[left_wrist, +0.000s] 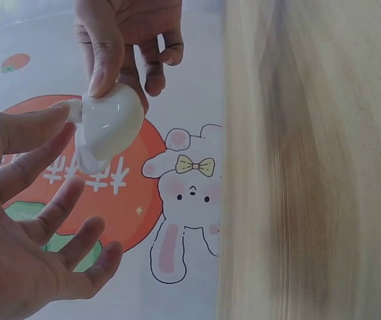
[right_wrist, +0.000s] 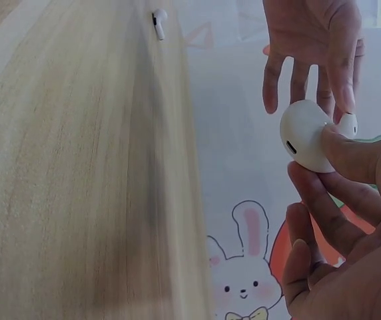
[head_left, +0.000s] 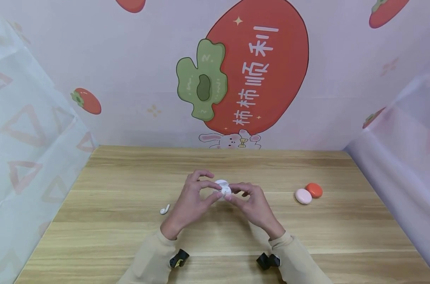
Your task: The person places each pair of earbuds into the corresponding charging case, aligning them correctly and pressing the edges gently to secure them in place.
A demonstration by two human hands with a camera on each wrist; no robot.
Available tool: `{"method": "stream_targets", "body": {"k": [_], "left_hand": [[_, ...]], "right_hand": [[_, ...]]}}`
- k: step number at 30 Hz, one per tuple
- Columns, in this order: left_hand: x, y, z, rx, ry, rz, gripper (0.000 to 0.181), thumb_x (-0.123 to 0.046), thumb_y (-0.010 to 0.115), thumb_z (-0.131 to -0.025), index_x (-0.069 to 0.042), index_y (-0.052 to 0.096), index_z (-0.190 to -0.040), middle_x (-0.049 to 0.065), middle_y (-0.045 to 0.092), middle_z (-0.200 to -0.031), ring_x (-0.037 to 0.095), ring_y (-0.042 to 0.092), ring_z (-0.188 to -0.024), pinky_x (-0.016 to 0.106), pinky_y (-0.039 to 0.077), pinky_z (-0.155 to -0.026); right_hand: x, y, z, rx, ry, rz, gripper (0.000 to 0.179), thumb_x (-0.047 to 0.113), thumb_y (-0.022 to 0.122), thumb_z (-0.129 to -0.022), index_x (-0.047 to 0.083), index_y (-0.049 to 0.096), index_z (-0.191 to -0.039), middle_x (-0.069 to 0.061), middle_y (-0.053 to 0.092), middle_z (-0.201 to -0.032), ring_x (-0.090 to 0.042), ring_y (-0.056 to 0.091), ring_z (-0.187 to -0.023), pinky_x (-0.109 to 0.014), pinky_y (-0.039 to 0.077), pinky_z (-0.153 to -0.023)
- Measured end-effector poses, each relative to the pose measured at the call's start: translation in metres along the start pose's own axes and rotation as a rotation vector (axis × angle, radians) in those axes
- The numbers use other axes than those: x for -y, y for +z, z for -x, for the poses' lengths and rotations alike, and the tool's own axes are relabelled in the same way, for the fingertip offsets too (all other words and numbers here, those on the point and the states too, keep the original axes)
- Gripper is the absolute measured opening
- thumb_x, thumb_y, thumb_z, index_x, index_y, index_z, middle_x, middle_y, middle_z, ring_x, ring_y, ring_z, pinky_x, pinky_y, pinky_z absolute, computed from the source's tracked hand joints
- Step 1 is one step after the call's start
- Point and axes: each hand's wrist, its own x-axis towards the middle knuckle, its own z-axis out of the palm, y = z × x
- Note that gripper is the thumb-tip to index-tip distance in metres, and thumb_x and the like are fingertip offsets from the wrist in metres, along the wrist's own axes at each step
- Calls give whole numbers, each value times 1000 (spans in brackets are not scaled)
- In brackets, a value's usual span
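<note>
A white rounded earbud case (head_left: 226, 191) is held above the table with its lid raised. My right hand (head_left: 254, 203) grips the case (right_wrist: 302, 137) between thumb and fingers; a small dark port shows on its shell. From the other side my left hand (head_left: 190, 202) pinches a white earbud (right_wrist: 350, 124) between thumb and index finger, right at the case opening. How far the earbud sits inside the case is hidden. The left hand's other fingers are spread away from the case. Another white earbud (head_left: 165, 209) lies on the table to the left, beside the left wrist.
On the wooden table (head_left: 122, 236), a pink round item (head_left: 303, 196) and an orange-red round item (head_left: 314, 190) lie touching at the right. A printed backdrop (head_left: 140, 59) rises behind the table's far edge, with draped cloth (head_left: 23, 130) along both sides.
</note>
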Motion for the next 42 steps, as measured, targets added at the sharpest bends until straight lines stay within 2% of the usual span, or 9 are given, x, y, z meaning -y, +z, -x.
{"method": "stream_targets", "body": {"k": [6,11,21,32,42], "left_hand": [[-1,3,0,-38,35,-14,15,-15,83,-86,-11,81,-101,9,57,-124,34,46,-121,54,43,-97],[-2,5,1,-73,49,-40,13,-17,82,-87,-12,81,-99,9,58,-122,34,46,-120,53,42,-95],[-5,6,1,-118,7,-55,14,-18,85,-85,-8,82,-93,10,59,-120,34,47,-120,55,39,-100],[-3,7,1,-155,19,-40,12,-15,86,-82,-6,81,-87,9,60,-116,36,50,-116,52,41,-96],[-3,3,2,-138,-22,-24,12,-15,86,-82,-7,81,-89,10,61,-117,36,49,-118,53,42,-96]], "right_hand": [[0,1,1,9,-27,4,23,18,78,-91,12,78,-114,5,73,-103,-21,60,-101,-45,42,-88],[0,1,1,12,-49,2,22,16,80,-89,16,79,-111,8,74,-102,-20,62,-101,-45,42,-88],[1,3,2,10,-50,4,24,15,80,-89,15,78,-112,7,74,-105,-22,62,-102,-44,43,-87],[0,3,2,3,-39,17,24,18,79,-90,11,78,-113,5,73,-101,-19,61,-100,-44,44,-88],[0,2,1,5,-10,21,26,16,80,-89,10,77,-114,4,73,-101,-23,61,-101,-45,44,-89]]}}
